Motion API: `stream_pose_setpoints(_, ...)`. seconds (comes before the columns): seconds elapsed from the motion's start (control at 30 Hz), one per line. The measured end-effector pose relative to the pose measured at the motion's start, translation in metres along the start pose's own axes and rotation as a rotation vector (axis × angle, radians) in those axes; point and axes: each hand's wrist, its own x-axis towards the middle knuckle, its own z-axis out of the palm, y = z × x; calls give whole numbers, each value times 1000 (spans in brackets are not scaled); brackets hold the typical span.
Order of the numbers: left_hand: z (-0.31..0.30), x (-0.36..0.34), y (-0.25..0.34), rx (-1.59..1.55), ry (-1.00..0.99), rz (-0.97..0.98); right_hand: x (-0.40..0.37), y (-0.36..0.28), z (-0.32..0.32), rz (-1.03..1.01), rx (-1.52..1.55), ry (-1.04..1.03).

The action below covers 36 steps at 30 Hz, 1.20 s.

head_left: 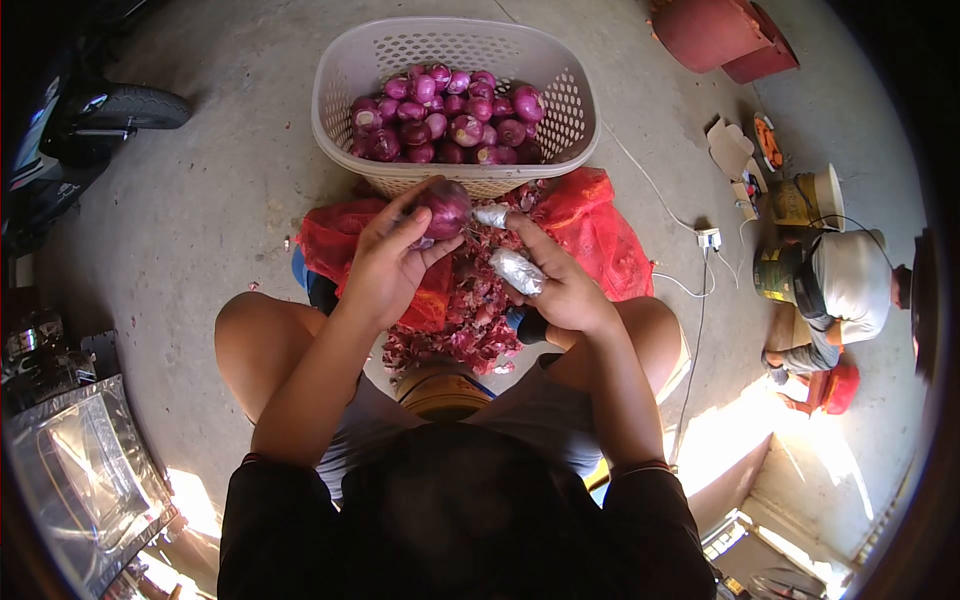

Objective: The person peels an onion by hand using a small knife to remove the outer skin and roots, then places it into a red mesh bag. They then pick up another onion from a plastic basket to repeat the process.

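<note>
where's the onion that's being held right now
In the head view the red onion sits in the left hand, just left of centre, close in front of the white basket, with the taped fingers of the right hand at its right side.

Basket [335, 95] stands ahead; open floor [215, 200] either side.

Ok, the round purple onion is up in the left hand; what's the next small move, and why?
Probably pull the right hand back, stripping skin off the round purple onion. The left hand pinches it over the heap of purple peelings, the right's silver-taped fingertips meet its side, and it isn't yet in the white plastic lattice basket.
</note>
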Motion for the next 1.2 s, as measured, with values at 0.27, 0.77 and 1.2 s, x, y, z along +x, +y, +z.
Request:
stream_pose_setpoints(0.27,-3,0,1,-145,-27,-91,-1,0,-2,87,60,-17)
stream_pose_setpoints(0.77,0,-4,0,-91,-51,-112,1,6,-1,-393,-530,134)
stream_pose_setpoints(1.2,-5,-6,-2,-170,-40,-201,12,14,10,-634,-307,310)
